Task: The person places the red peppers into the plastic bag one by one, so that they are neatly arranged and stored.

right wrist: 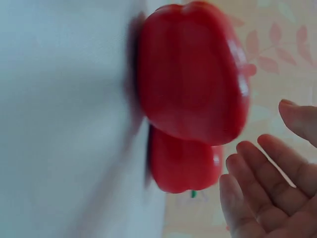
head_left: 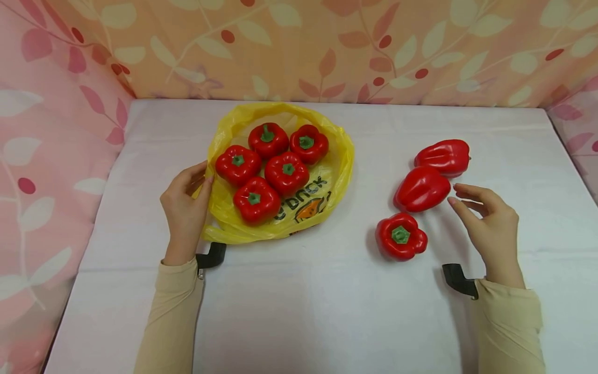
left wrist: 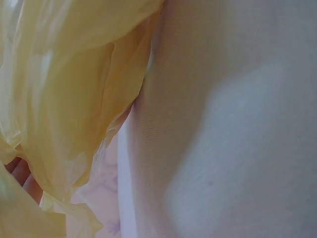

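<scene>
An opened yellow plastic bag lies left of centre with several red bell peppers inside, most showing green stems. My left hand pinches the bag's left edge between thumb and fingers. In the left wrist view, the bag's yellow film covers much of that hand. At the right are 3 loose peppers: a far one on its side, a middle one on its side against it, and a near one with its stem up. Just right of the middle pepper, my right hand hovers, fingers spread from the thumb, holding nothing.
A white cloth covers the table. Behind it and at both sides hang leaf-patterned curtains. Each wrist carries a black camera mount. White cloth lies between the bag and the loose peppers.
</scene>
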The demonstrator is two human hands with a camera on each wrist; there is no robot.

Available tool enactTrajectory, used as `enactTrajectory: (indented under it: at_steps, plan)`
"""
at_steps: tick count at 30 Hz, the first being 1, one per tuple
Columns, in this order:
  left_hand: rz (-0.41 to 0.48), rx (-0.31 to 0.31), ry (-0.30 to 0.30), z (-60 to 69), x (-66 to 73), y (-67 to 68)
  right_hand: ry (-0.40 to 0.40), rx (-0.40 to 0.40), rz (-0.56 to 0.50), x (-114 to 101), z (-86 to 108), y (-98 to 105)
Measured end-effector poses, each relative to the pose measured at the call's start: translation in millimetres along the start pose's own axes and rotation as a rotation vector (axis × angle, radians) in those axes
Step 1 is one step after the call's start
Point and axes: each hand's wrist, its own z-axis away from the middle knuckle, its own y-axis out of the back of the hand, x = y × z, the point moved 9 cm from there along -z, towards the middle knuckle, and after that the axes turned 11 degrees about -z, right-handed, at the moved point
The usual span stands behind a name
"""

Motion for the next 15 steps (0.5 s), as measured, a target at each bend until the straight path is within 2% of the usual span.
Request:
enactTrajectory:
  at_steps: [5,15]
  plan:
    - [-0.004,-0.006,0.007,0.3,-0.2,-0.5,-0.187,0.038,-0.031,25.2,-6.6,-1.3]
    - [-0.015,-0.007,0.006,-0.2,-0.2,0.5,-0.334,0.035,-0.092,50.1,-7.9,-7.4]
